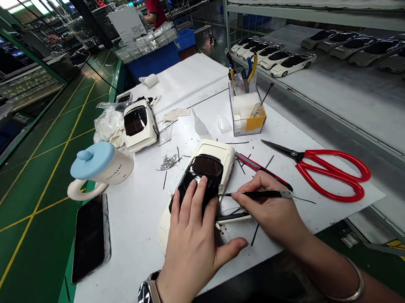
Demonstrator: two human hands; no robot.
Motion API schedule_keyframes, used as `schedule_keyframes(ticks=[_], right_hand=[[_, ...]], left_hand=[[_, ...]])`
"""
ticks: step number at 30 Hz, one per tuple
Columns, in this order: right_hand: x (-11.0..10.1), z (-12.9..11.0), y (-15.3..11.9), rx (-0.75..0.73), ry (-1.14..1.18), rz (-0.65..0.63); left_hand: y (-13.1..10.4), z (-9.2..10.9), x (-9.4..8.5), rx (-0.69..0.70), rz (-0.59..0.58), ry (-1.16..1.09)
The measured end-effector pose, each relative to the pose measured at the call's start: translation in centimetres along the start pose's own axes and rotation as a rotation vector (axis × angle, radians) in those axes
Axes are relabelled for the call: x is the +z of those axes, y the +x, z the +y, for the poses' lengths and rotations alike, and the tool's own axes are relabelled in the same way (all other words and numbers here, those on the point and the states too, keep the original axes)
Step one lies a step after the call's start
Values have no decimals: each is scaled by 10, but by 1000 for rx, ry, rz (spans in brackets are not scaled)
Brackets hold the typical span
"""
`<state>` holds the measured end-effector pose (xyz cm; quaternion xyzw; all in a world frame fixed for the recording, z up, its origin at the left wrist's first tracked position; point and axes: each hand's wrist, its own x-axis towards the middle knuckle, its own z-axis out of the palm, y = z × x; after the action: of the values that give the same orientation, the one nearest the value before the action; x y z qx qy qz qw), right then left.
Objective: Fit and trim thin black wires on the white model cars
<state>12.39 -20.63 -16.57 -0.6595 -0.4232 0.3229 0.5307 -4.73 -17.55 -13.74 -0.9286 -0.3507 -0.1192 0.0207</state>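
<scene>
A white model car (217, 148) with a dark roof lies on the white-covered table. My left hand (193, 236) rests on its roof, fingers stretched out flat and thumb held apart. In my right hand (273, 211) is a slim pair of black tweezers (265, 194), pinched between thumb and fingers. Its thin tip points left and meets the car's side close to my left fingertips. Below the tip, a door (233, 217) stands swung out from the body. Just beyond my right hand lies a red utility knife (254, 165), partly hidden by the fingers.
Red-handled scissors (332, 171) lie right. Behind stand a tool box (249, 121), a small squeeze bottle (199, 124) and another white model car (139, 126). A lidded mug (117, 168) and phone (89, 236) are left. Shelves (342, 83) hold several model cars. A person (154, 10) is far back.
</scene>
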Motion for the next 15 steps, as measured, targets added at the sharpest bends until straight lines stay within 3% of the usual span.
schedule_keyframes(ticks=[8, 15], right_hand=[[-3, -6, 6, -62, -93, -19], [-1, -49, 33, -273, -393, -316]], left_hand=[[-3, -5, -3, 71, -26, -25], [-9, -8, -6, 91, 2, -133]])
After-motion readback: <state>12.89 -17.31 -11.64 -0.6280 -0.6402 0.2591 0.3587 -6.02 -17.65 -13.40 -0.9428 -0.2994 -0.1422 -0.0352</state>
